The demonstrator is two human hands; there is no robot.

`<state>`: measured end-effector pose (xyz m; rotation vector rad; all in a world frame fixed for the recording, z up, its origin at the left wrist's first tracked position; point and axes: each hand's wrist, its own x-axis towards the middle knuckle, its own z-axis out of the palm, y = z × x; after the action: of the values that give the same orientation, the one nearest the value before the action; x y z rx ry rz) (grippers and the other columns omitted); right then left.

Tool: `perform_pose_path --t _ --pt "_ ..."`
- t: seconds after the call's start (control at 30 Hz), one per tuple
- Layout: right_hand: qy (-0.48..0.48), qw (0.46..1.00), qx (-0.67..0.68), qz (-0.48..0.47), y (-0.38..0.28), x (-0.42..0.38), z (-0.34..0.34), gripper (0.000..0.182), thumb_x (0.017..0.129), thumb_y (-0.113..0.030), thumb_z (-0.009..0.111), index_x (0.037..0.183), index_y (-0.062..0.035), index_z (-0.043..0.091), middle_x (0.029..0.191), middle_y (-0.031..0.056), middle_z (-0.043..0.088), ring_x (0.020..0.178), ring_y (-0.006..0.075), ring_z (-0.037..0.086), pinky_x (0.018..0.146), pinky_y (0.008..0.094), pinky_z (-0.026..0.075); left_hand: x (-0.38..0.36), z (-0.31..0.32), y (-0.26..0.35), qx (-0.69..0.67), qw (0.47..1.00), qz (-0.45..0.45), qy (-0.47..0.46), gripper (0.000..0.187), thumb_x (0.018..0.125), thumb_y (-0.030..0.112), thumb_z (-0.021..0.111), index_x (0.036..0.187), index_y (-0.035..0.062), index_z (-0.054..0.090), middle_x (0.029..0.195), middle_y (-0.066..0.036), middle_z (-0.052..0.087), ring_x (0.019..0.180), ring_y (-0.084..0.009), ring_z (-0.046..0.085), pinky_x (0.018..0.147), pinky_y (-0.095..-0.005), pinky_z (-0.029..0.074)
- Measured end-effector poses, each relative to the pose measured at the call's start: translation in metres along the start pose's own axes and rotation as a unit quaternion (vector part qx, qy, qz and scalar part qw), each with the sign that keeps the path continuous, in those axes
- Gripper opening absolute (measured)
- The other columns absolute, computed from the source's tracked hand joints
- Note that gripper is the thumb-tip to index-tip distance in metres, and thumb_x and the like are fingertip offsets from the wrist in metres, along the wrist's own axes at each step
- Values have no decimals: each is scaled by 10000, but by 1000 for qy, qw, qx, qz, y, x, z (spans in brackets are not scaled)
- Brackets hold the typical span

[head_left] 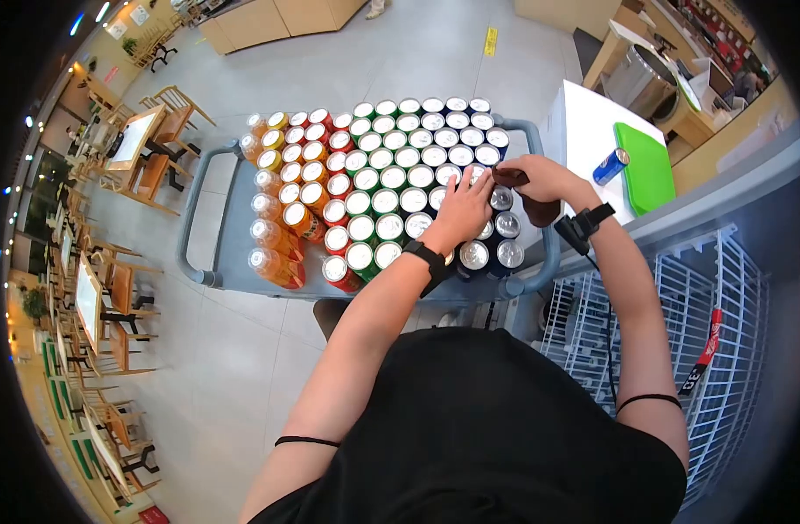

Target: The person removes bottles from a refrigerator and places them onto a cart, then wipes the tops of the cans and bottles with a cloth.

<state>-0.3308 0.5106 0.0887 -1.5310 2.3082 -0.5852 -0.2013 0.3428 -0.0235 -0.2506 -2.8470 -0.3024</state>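
Note:
My left hand [464, 207] lies over the tops of the dark blue cans [474, 254], its fingers stretched out and touching the lids. Close to its fingertips, my right hand [544, 178] is closed on a dark brown cloth [541, 212], part of which hangs over the cart's right side. Rows of upright cans fill the grey-blue cart [234, 271]: green cans [360, 257] in the middle, then red cans [337, 271] and orange cans [302, 221]. Orange drink bottles [276, 268] line the left edge of the group. The lids beneath my left palm are hidden.
Right of the cart, a white surface [583, 113] carries a green board [649, 175] and a single blue can [611, 166]. White wire racks [679, 306] stand at my right. A steel pot [640, 79] sits beyond. Wooden tables and chairs [124, 288] line the left.

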Motion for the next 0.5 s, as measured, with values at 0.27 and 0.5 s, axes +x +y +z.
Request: perform_pose_path --t 0.27,0.5 --pt "146 989 -16 3 -4 31 24 416 778 -51 651 1193 -77 657 1058 193 703 1031 401 646 890 456 529 -37 -44 -38 -4 997 -54 57 577 984 462 521 1473 161 477 1522 -166 443 1441 -404 347 1155 -628 223" --pt "44 979 -179 85 -24 55 53 277 774 -129 676 1050 -113 686 989 147 681 946 336 677 827 460 550 -41 -24 -14 -19 997 -69 8 705 994 584 429 1529 125 397 1583 -169 355 1486 -415 256 1176 -641 159"
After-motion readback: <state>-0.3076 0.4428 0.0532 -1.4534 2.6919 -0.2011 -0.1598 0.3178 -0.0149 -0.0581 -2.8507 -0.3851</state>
